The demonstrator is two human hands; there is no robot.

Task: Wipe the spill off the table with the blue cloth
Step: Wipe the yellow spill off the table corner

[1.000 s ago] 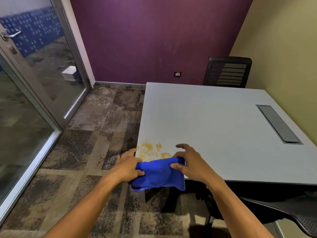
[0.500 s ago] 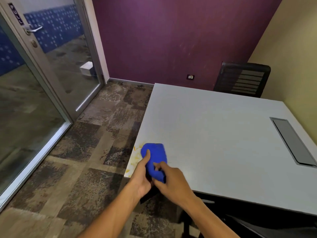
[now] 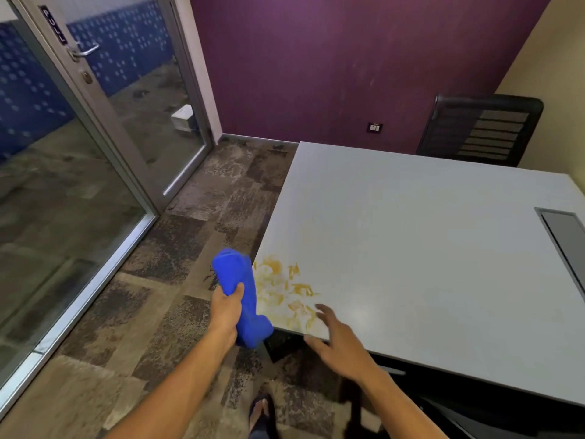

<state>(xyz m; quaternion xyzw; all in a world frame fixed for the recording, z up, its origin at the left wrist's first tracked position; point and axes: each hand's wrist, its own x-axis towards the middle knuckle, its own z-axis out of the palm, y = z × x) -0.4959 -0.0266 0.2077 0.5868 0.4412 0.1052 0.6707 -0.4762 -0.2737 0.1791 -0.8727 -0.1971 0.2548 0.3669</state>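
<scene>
A yellow-orange spill (image 3: pixel 285 291) is smeared over the near left corner of the light grey table (image 3: pixel 411 248). The blue cloth (image 3: pixel 240 289) is bunched into a thick roll and held upright just off the table's left edge, beside the spill. My left hand (image 3: pixel 226 312) grips the roll around its middle. My right hand (image 3: pixel 342 339) hovers over the table's front edge, just right of the spill, fingers spread and holding nothing.
A black mesh chair (image 3: pixel 481 129) stands at the table's far side against the purple wall. A grey cable hatch (image 3: pixel 566 239) is set into the table at right. A glass door (image 3: pixel 104 99) fills the left. Patterned carpet (image 3: pixel 177 264) lies below, with my sandalled foot (image 3: pixel 262 410).
The cloth has come off the spill and now sits left of the table edge, in my left hand alone. My right hand let go and moved right, opening. The spill shows again.
</scene>
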